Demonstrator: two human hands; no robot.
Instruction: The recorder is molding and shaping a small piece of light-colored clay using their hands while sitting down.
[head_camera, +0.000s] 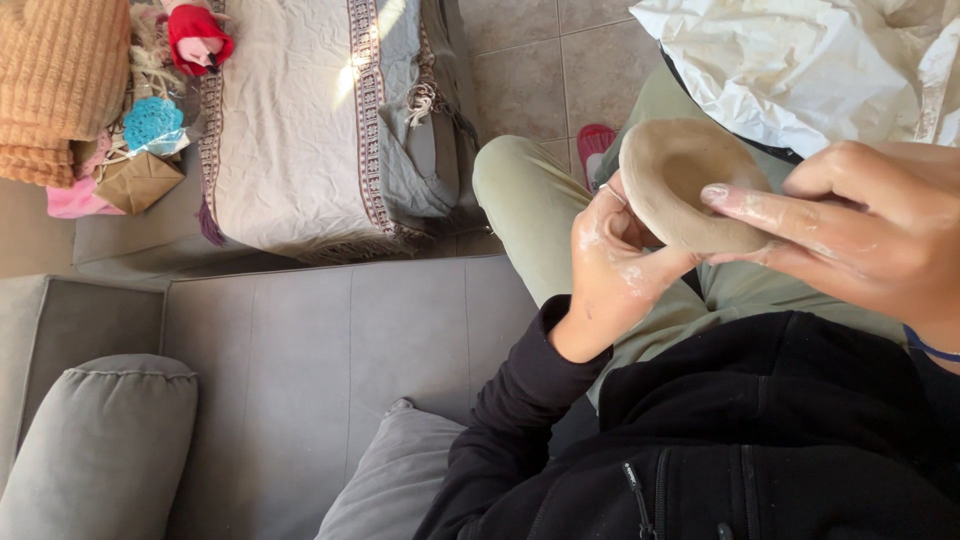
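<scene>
Both hands close on a shallow bowl of pale, unfired clay (680, 180), held in the air above the person's lap. The left hand (612, 265) cups it from below, fingers curled behind the wall, its grip pinching the lower edge of the clay. The right hand (870, 225) comes in from the side, its fingers (760, 205) laid flat against the rim and its grip pressed onto the wall. Smears of light clay mark both hands. Under them lie olive-green trousers (530, 200) and a black zip jacket (760, 430). Crumpled white paper (800, 60) sits just beyond the bowl. To the left runs a grey sofa (330, 350) with grey cushions (100, 440), then a cream fringed blanket (290, 120) and an orange knitted throw (55, 80).
</scene>
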